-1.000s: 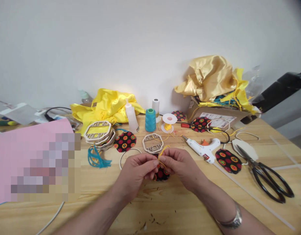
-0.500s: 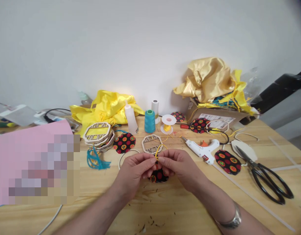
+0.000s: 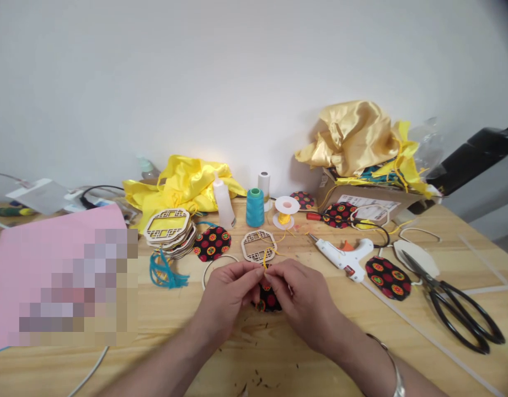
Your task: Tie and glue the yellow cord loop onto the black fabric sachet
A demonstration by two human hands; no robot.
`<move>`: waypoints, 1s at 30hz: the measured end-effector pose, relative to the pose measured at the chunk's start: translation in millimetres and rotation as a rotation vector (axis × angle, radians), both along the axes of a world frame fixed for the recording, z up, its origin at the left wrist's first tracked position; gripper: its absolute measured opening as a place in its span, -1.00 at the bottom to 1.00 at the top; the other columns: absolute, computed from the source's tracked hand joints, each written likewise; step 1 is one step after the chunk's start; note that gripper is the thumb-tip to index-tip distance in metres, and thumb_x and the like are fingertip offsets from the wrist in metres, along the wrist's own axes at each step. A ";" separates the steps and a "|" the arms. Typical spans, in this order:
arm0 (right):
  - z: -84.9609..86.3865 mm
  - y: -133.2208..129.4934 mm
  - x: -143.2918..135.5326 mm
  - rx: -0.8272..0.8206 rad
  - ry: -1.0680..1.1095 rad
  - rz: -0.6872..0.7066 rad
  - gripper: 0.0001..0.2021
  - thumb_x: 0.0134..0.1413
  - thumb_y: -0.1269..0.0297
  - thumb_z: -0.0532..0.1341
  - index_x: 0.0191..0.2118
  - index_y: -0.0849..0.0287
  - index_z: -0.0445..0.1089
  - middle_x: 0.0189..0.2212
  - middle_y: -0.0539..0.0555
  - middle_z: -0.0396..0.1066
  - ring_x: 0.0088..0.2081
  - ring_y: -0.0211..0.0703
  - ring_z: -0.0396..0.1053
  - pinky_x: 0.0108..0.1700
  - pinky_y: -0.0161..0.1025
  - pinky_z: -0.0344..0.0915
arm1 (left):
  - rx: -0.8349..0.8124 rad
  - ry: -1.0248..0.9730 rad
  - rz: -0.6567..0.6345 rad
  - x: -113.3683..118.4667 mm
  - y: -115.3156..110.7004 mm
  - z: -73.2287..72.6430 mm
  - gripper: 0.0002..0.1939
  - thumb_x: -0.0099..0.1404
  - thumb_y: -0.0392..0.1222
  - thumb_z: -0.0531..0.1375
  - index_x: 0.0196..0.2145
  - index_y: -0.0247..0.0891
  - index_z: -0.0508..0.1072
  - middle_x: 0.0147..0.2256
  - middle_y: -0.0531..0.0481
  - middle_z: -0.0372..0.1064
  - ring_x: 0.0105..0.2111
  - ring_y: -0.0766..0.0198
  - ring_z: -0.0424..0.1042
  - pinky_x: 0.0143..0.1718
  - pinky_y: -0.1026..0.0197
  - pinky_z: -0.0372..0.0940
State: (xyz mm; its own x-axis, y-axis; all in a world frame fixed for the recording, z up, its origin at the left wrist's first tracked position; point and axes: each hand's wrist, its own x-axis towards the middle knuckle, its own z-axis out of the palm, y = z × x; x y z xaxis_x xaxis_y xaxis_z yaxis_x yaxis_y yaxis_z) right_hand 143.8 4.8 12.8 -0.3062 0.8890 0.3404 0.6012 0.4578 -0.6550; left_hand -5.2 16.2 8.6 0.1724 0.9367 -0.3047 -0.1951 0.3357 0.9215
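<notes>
Near the middle of the table, my left hand [image 3: 233, 289] and my right hand [image 3: 301, 292] meet fingertip to fingertip, both pinching a thin yellow cord [image 3: 265, 258]. A dark fabric piece with red and orange flowers [image 3: 268, 299] shows beneath and between the fingers, partly covered by them. Just beyond the fingertips lies a pale lattice frame [image 3: 258, 246]. A spool of yellow cord [image 3: 285, 212] stands behind it, with loose cord trailing towards the hands. The exact shape of the cord between the fingertips is too small to tell.
On the right lie a white glue gun [image 3: 342, 256], another patterned piece [image 3: 388, 277] and black scissors [image 3: 452, 309]. Stacked frames [image 3: 169, 229], teal cord [image 3: 166, 270] and pink paper [image 3: 63, 248] are on the left. A teal thread cone [image 3: 255, 208] and a bottle [image 3: 224, 201] stand behind.
My right hand has turned, and its fingers are bent further down beside the cord. The whole view has shifted slightly, so the table objects appear a little further right and lower.
</notes>
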 end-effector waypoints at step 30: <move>1.5 15.3 3.8 -1.051 0.978 0.114 -0.74 -0.18 0.20 0.34 -0.42 0.25 0.32 -0.60 -0.06 0.32 -0.63 -0.46 0.11 -0.59 -0.45 -0.03 | -0.009 -0.128 -0.194 -2.8 -0.6 3.3 -0.84 0.13 -0.20 0.22 -0.54 -0.32 0.48 -0.73 0.12 0.26 -0.69 0.47 0.14 -0.61 0.36 -0.03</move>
